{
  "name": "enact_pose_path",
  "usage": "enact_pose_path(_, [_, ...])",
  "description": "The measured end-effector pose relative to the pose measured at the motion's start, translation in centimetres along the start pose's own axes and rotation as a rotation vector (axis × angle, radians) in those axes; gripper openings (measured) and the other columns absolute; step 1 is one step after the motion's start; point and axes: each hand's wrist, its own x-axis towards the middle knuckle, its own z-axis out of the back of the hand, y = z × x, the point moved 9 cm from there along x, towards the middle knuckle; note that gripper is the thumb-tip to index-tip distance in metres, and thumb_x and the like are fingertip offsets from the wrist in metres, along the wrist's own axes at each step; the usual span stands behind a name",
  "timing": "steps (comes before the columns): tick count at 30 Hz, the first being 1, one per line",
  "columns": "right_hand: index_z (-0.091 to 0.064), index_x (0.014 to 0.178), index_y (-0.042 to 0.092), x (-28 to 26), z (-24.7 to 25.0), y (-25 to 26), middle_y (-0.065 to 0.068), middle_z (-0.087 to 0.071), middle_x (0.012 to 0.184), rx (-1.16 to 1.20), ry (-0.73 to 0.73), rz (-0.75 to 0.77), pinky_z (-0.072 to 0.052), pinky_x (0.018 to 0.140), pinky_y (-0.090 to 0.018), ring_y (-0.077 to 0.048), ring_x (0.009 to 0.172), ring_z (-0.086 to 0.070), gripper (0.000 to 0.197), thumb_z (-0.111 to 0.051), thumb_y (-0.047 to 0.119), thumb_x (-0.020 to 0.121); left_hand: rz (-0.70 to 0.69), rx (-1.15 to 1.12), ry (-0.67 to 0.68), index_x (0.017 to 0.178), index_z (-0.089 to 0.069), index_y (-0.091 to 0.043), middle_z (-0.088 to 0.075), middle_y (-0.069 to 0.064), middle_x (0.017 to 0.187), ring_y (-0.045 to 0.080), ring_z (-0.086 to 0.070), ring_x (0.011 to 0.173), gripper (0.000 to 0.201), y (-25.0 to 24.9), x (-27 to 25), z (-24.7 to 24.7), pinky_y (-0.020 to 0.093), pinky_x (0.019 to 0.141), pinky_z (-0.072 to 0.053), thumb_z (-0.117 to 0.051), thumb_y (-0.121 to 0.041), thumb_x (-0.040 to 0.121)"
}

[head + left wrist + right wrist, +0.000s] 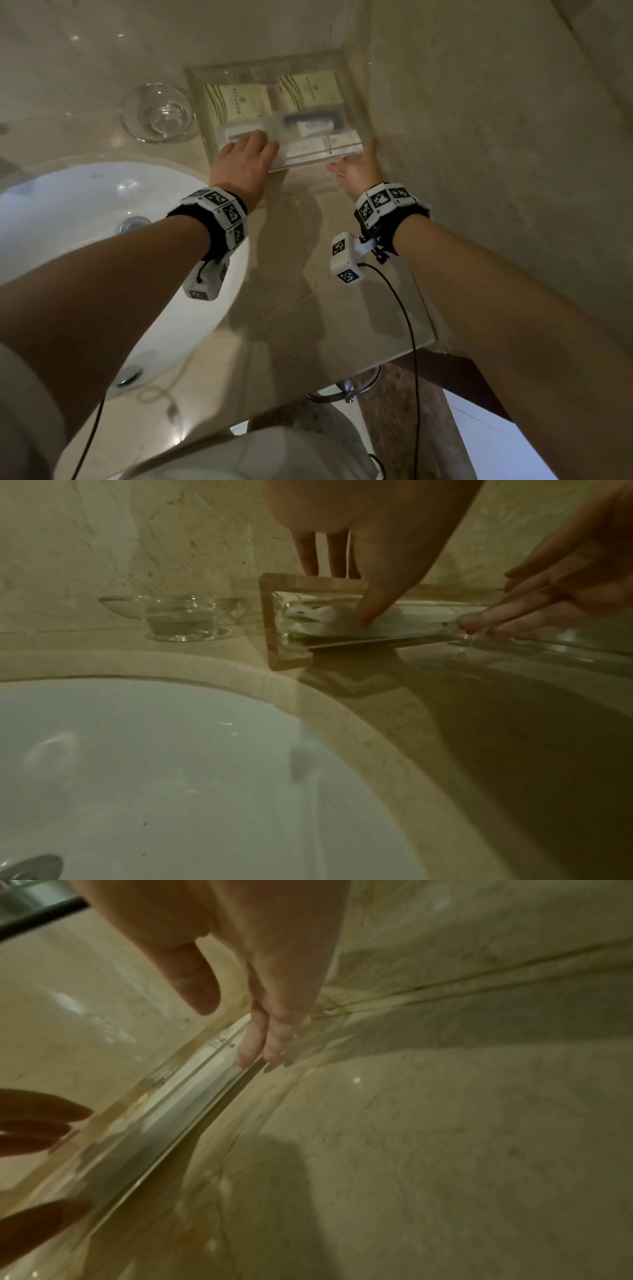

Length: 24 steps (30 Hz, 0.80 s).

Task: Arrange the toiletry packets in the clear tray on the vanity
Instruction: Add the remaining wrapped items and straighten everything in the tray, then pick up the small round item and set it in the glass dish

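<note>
The clear tray (350,102) sits in the back corner of the marble vanity. It holds two cream packets (239,101) (310,89), a dark tube (310,124) and a flat white packet (322,146). My left hand (246,154) lies over the tray's near left corner with its fingers straight on a white packet (404,620); its thumb (366,612) presses down there. My right hand (359,164) is at the near right corner. Its straight fingers (260,1042) touch the tray's rim (171,1110) on the wall side. Neither hand holds anything.
An empty glass bowl (157,113) stands just left of the tray. The white sink basin (85,222) lies at the near left under my left forearm. A stone wall (479,137) rises close along the tray's right side. The counter's front edge (376,359) is near me.
</note>
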Motion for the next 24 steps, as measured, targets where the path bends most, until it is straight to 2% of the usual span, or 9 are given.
enact_pose_path(3, [0.016,0.149,0.021,-0.4,-0.1,0.1,-0.026,-0.035,0.147,0.116,0.004,0.003,-0.029,0.114,-0.049,-0.034,0.136,-0.039,0.094,-0.048,-0.009,0.087,-0.014,0.049,-0.024,0.132,-0.04,-0.008,-0.04,0.02,0.134,0.036,-0.041,0.122,0.05,-0.2,0.4,0.4,0.047,0.097,-0.034,-0.046,0.002,0.083])
enact_pose_path(7, [0.015,0.149,0.017,-0.4,0.5,-0.1,-0.019,-0.046,0.141,0.163,-0.037,0.038,-0.031,0.115,-0.045,-0.028,0.133,-0.044,0.093,-0.053,-0.005,0.089,-0.004,0.082,-0.04,0.129,-0.04,-0.008,-0.041,0.021,0.129,0.038,-0.041,0.118,0.051,-0.2,0.7,0.3,0.048,0.096,-0.034,-0.047,0.004,0.081])
enact_pose_path(11, [0.01,0.15,0.019,-1.0,0.6,0.0,-0.017,-0.05,0.138,0.139,-0.021,0.037,-0.033,0.112,-0.043,-0.028,0.132,-0.045,0.093,-0.055,-0.003,0.088,0.005,0.053,-0.015,0.129,-0.04,-0.009,-0.041,0.021,0.13,0.038,-0.04,0.119,0.051,-0.3,0.7,0.2,0.048,0.096,-0.033,-0.047,0.004,0.08])
enact_pose_path(13, [0.005,0.151,0.019,-1.6,0.6,0.6,-0.012,-0.06,0.124,0.095,-0.022,0.051,-0.042,0.098,-0.037,-0.027,0.117,-0.058,0.085,-0.05,-0.003,0.09,-0.006,0.03,0.004,0.13,-0.04,-0.01,-0.04,0.02,0.131,0.036,-0.04,0.12,0.05,0.1,0.6,0.5,0.047,0.097,-0.033,-0.051,-0.002,0.082])
enact_pose_path(14, [-0.001,0.151,0.018,-1.9,0.9,1.3,-0.006,-0.064,0.106,0.041,-0.055,0.09,-0.047,0.088,-0.033,-0.022,0.098,-0.064,0.077,-0.047,-0.001,0.091,-0.001,0.021,0.016,0.131,-0.039,-0.01,-0.04,0.018,0.132,0.036,-0.04,0.121,0.05,0.5,0.5,0.6,0.047,0.098,-0.034,-0.054,-0.009,0.083])
enact_pose_path(16, [-0.019,0.148,0.017,-3.3,1.4,3.6,0.004,-0.053,0.072,-0.097,-0.164,0.206,-0.048,0.065,-0.025,-0.012,0.063,-0.054,0.061,-0.044,0.006,0.093,0.026,-0.022,0.011,0.132,-0.04,-0.012,-0.043,0.016,0.133,0.035,-0.042,0.122,0.049,1.6,-0.2,1.3,0.047,0.097,-0.037,-0.054,-0.026,0.087])
enact_pose_path(19, [-0.037,0.138,0.017,-4.6,-0.7,6.4,0.006,-0.038,0.057,-0.251,-0.143,0.311,-0.038,0.051,-0.02,-0.009,0.05,-0.04,0.045,-0.047,0.013,0.094,0.123,-0.089,-0.039,0.131,-0.041,-0.011,-0.047,0.015,0.13,0.034,-0.047,0.12,0.045,4.1,-1.7,2.7,0.047,0.089,-0.043,-0.045,-0.035,0.093])
enact_pose_path(21, [-0.042,0.134,0.017,-5.4,-3.9,8.1,0.004,-0.043,0.06,-0.283,-0.06,0.36,-0.044,0.054,-0.027,-0.013,0.054,-0.044,0.041,-0.047,0.012,0.094,0.197,-0.118,-0.075,0.129,-0.042,-0.011,-0.05,0.015,0.128,0.035,-0.052,0.114,0.041,6.6,-3.4,3.8,0.047,0.083,-0.045,-0.04,-0.035,0.095])
enact_pose_path(24, [-0.046,0.13,0.018,-6.5,-8.6,9.8,-0.003,-0.054,0.075,-0.306,0.047,0.391,-0.052,0.07,-0.037,-0.018,0.068,-0.054,0.036,-0.048,0.014,0.094,0.304,-0.145,-0.084,0.128,-0.042,-0.012,-0.056,0.014,0.124,0.037,-0.057,0.108,0.039,10.7,-6.0,4.9,0.045,0.08,-0.046,-0.037,-0.034,0.096])
